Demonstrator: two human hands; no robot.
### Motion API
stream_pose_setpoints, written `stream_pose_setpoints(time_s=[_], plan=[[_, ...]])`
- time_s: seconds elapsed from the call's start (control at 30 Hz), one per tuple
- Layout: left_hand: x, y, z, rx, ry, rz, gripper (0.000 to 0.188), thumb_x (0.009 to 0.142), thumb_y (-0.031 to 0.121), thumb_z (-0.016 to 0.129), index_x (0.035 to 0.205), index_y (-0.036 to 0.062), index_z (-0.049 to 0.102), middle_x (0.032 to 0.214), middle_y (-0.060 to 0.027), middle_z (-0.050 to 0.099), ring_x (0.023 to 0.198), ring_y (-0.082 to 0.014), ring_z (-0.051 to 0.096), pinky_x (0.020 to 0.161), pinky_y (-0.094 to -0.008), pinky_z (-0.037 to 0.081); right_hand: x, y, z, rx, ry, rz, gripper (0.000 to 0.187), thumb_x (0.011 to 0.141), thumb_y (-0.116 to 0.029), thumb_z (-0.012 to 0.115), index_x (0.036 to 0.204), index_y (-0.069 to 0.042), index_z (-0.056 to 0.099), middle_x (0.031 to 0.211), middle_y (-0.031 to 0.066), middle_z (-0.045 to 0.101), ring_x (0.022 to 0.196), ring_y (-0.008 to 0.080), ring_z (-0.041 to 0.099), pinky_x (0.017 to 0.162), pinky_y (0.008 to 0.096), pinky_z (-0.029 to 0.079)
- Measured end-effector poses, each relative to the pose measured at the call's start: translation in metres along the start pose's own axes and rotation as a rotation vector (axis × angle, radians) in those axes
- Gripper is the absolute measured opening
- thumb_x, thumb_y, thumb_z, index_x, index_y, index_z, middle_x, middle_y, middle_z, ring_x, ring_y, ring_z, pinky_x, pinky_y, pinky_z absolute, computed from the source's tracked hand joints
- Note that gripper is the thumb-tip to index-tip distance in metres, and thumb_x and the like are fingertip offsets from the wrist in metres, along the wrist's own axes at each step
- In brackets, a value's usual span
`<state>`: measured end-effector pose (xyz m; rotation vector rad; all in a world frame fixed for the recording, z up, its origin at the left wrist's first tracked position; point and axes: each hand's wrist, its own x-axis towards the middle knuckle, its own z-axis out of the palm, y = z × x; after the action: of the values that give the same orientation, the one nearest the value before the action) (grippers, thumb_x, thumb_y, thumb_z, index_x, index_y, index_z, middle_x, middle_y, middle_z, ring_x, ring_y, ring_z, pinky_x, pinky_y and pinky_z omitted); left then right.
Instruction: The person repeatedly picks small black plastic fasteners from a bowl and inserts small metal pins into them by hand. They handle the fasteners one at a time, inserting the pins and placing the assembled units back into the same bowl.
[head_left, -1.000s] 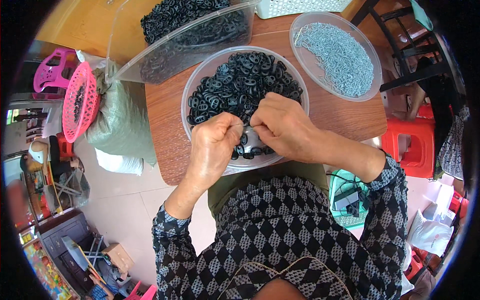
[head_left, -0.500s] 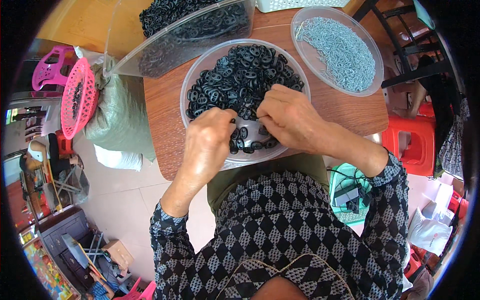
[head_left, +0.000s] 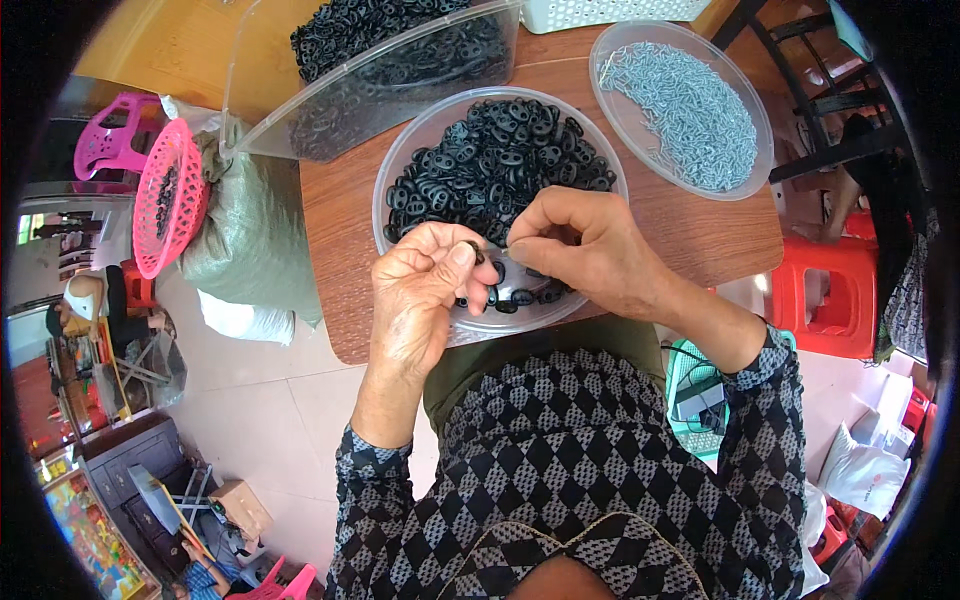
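My left hand (head_left: 412,290) is turned partly palm up, pinching a small black oval part (head_left: 474,251) between thumb and fingers. Close by on the right, my right hand (head_left: 595,252) has thumb and forefinger pressed together; whatever is between the tips is too small to make out. Both hands are above the near side of a round clear plastic bowl (head_left: 381,195). A heap of black oval two-holed plastic parts (head_left: 480,150) fills its far side, and a few loose ones lie near the front rim.
Small silvery metal pins or screws (head_left: 690,110) lie in a round clear tray (head_left: 764,150) at right. Behind the bowl, a large clear bin (head_left: 340,110) holds more black parts. A pink basket (head_left: 190,210) rests on a sack (head_left: 245,225) at left; a red stool (head_left: 830,300) stands right.
My left hand has rolled from knuckles up to palm partly up, bringing the black part into sight. My right hand has turned slightly, its thumb and forefinger now visible. The view has shifted slightly.
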<state>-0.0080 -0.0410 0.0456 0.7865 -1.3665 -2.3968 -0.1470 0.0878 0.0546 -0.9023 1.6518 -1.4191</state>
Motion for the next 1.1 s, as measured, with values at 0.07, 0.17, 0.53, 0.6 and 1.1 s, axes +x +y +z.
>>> stream_pose_setpoints(time_s=[0.07,0.17,0.53,0.6,1.1], plan=[[0.001,-0.003,-0.002,-0.066,-0.030,-0.022,0.011,0.088,0.008,0.059,0.088,-0.0037,0.059,0.072,-0.0114,0.063,0.053,-0.0117,0.056,0.047,-0.0211,0.046,-0.001,0.000,0.003,0.036,0.004,0.002,0.009,0.079,-0.006,0.062,0.077,0.002,0.062,0.072,0.0061,0.061,0.066,0.0083,0.055,0.058,0.0250,0.045],[0.001,-0.004,0.000,-0.096,-0.041,-0.047,0.013,0.088,0.009,0.059,0.090,-0.0041,0.059,0.071,-0.0111,0.063,0.052,-0.0119,0.056,0.046,-0.0208,0.045,-0.001,0.003,0.003,0.064,-0.010,0.002,0.006,0.081,-0.006,0.062,0.081,0.001,0.061,0.074,0.0001,0.058,0.066,0.0036,0.051,0.057,0.0201,0.042],[-0.001,-0.004,0.004,-0.115,-0.021,0.042,0.014,0.087,0.008,0.059,0.093,-0.0049,0.060,0.074,-0.0131,0.063,0.056,-0.0149,0.059,0.049,-0.0238,0.048,-0.002,0.007,0.007,-0.052,0.052,-0.135,0.004,0.081,-0.004,0.063,0.082,-0.001,0.062,0.078,-0.0006,0.052,0.065,0.0033,0.048,0.055,0.0193,0.038],[-0.001,-0.002,0.007,-0.124,0.020,0.049,0.013,0.086,0.006,0.061,0.093,-0.0054,0.060,0.075,-0.0137,0.064,0.059,-0.0160,0.061,0.049,-0.0252,0.049,-0.001,0.006,0.006,-0.071,0.059,-0.152,0.003,0.081,-0.004,0.063,0.082,-0.001,0.062,0.078,-0.0001,0.052,0.065,0.0036,0.047,0.055,0.0195,0.037],[-0.002,-0.007,0.012,0.008,0.047,0.128,0.021,0.081,-0.002,0.063,0.101,-0.0063,0.061,0.080,-0.0123,0.065,0.064,-0.0147,0.061,0.055,-0.0251,0.051,0.000,0.003,0.007,-0.049,0.101,-0.143,0.006,0.075,-0.005,0.066,0.073,-0.002,0.062,0.069,0.0044,0.055,0.062,0.0112,0.051,0.054,0.0253,0.041]])
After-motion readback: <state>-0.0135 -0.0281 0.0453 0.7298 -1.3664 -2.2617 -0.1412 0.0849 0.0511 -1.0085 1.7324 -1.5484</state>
